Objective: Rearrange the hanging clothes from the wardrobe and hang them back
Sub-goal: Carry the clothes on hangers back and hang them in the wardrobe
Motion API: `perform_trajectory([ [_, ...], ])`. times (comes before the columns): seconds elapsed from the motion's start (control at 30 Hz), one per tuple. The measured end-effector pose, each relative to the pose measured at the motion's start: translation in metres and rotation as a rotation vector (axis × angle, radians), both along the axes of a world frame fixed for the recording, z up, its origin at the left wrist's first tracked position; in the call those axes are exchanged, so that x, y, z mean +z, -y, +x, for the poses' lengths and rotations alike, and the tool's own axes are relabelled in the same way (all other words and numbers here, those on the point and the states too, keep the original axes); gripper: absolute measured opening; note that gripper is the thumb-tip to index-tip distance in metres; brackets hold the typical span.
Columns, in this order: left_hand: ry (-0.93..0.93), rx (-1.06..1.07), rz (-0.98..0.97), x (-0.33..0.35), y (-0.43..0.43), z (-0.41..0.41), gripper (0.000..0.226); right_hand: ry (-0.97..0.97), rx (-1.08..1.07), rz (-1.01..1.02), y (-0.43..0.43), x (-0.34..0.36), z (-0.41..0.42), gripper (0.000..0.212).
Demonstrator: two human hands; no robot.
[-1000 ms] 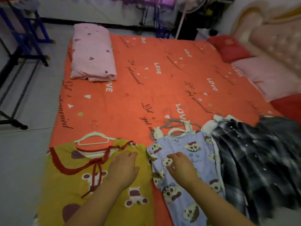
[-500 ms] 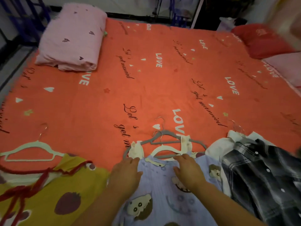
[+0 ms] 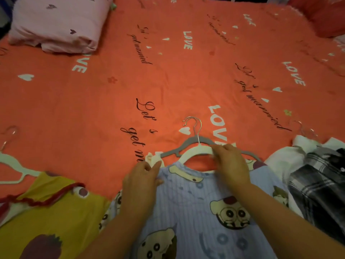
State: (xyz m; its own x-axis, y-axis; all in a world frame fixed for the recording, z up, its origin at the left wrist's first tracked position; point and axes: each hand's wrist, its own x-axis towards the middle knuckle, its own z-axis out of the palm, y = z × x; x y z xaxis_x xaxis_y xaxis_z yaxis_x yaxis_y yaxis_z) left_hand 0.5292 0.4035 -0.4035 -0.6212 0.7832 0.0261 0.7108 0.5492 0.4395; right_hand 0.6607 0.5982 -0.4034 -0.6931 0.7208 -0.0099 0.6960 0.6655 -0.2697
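- Both hands have slid up from the front of the blue shirt (image 3: 196, 206) to its top since a moment ago, and the view has come in closer.
- That blue shirt, with cartoon faces on it, lies flat on the near edge of the bed (image 3: 93, 109), between two other clothes.
- Its neck sits on a white hanger (image 3: 197, 151). A grey hanger (image 3: 179, 148) lies right behind it, and their two metal hooks are side by side.
- The right hand (image 3: 231, 163) has its fingers curled over the right part of the white hanger and holds it.
- The left hand (image 3: 141, 180) pinches the cloth at the shirt's left shoulder, next to a small cream sleeve.
- I think the step is to get the shirt sitting right on its hanger. To do it well, hold the hanger still and pull each shoulder flat over its arm. Keep the grey hanger from getting tangled in.
- A yellow dress (image 3: 61, 217) with red trim lies just to the left, with a second white hanger (image 3: 11, 163) at its top.
- A dark plaid shirt (image 3: 321, 184) lies just to the right, over something white.
- Far back on the bed are a pink pillow (image 3: 56, 25) on the left and a red pillow (image 3: 326, 19) on the right.
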Motion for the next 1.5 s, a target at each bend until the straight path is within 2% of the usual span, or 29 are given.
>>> perform_trajectory([
  [0.1,-0.096,-0.034,0.081,0.01,-0.024,-0.018,0.044,-0.031,-0.002,0.051,-0.022,0.01,-0.011,0.026],
  [0.27,-0.036,-0.038,-0.102,-0.045,-0.051,-0.023,0.047,-0.012,-0.12,-0.119,-0.038,-0.026,-0.013,0.025],
  [0.33,-0.074,-0.056,-0.172,-0.07,-0.051,-0.019,0.052,0.101,-0.028,-0.068,-0.041,-0.047,-0.012,0.048],
  [0.4,-0.114,-0.03,-0.184,-0.084,-0.05,-0.018,0.057,0.135,0.045,0.006,-0.043,-0.06,-0.012,0.059],
  [0.5,-0.205,-0.011,-0.21,-0.089,-0.052,-0.019,0.062,0.227,0.088,0.076,-0.049,-0.065,-0.008,0.061],
  [0.6,-0.176,-0.009,-0.218,-0.075,-0.054,-0.018,0.065,0.267,0.19,0.176,-0.049,-0.046,-0.004,0.056],
  [0.67,-0.146,-0.014,-0.144,-0.055,-0.057,-0.016,0.071,0.116,0.26,0.332,-0.046,-0.023,0.002,0.05],
  [0.73,-0.099,-0.042,-0.026,-0.029,-0.059,-0.009,0.078,-0.042,0.323,0.491,-0.039,0.008,0.006,0.056],
  [0.8,-0.072,-0.037,0.025,0.002,-0.057,-0.001,0.087,-0.083,0.395,0.567,-0.032,0.042,0.009,0.059],
  [0.9,-0.101,0.012,0.028,0.054,-0.045,0.011,0.092,-0.11,0.421,0.608,-0.018,0.094,0.019,0.06],
  [1.1,-0.118,0.026,0.101,0.174,0.005,0.035,0.078,-0.287,0.417,0.578,0.038,0.2,0.051,0.054],
  [1.27,-0.218,0.084,0.261,0.266,0.079,0.062,0.078,-0.404,0.51,0.526,0.099,0.286,0.064,0.069],
  [1.43,-0.231,0.182,0.219,0.326,0.162,0.085,0.074,-0.407,0.582,0.562,0.166,0.343,0.077,0.088],
  [1.5,-0.245,0.193,0.21,0.342,0.196,0.095,0.073,-0.415,0.593,0.626,0.197,0.359,0.087,0.088],
])
